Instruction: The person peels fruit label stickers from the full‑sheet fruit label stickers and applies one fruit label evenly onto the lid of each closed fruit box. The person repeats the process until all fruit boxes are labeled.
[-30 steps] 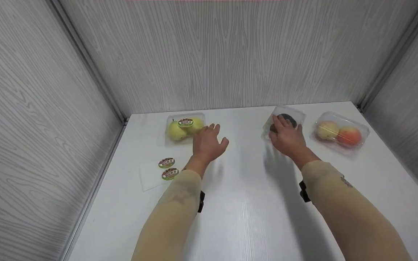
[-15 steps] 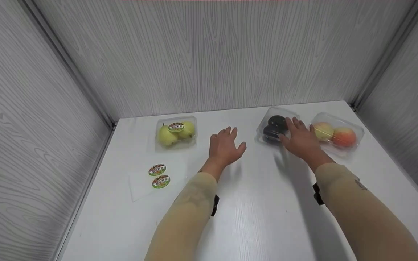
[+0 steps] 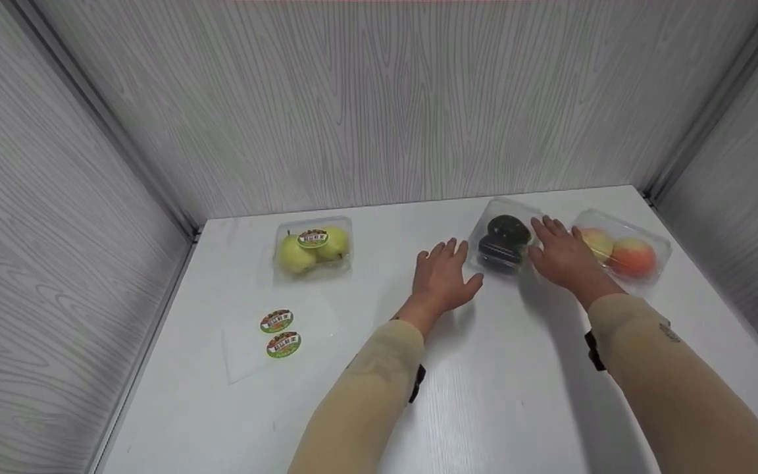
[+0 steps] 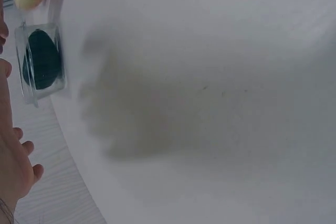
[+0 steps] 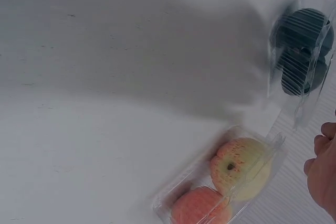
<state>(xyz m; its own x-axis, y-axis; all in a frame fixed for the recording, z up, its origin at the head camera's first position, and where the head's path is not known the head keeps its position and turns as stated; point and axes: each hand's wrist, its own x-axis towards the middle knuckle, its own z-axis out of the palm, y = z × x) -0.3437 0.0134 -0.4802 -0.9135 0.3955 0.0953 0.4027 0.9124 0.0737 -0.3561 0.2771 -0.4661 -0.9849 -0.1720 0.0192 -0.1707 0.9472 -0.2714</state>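
My left hand (image 3: 443, 280), fingers spread and holding nothing, hovers just left of a clear plastic box (image 3: 514, 206). Two dark green fruits (image 3: 509, 230), which look like avocados, lie in that box, and its lid looks closed. On the box's other side is my right hand (image 3: 566, 260), its fingers extended near the right edge; whether they touch it I cannot tell. A second clear box (image 3: 658, 247), partly behind the right hand, has two peach-like fruits (image 5: 241, 169) in it. From the left wrist view, the left hand (image 4: 13, 163) appears raised above the table.
At the back left stands a clear box (image 3: 323, 271) of two yellow-green pears (image 3: 297, 255), with an oval label (image 3: 313, 238) on its lid. A see-through backing sheet (image 3: 244, 359) with two oval labels (image 3: 283, 344) lies in front. Grey panels (image 3: 379, 99) enclose the table.
My right hand has come off the top of the avocado box to its right side. The left hand has moved right, from beside the pear box to the avocado box. The view has shifted slightly.
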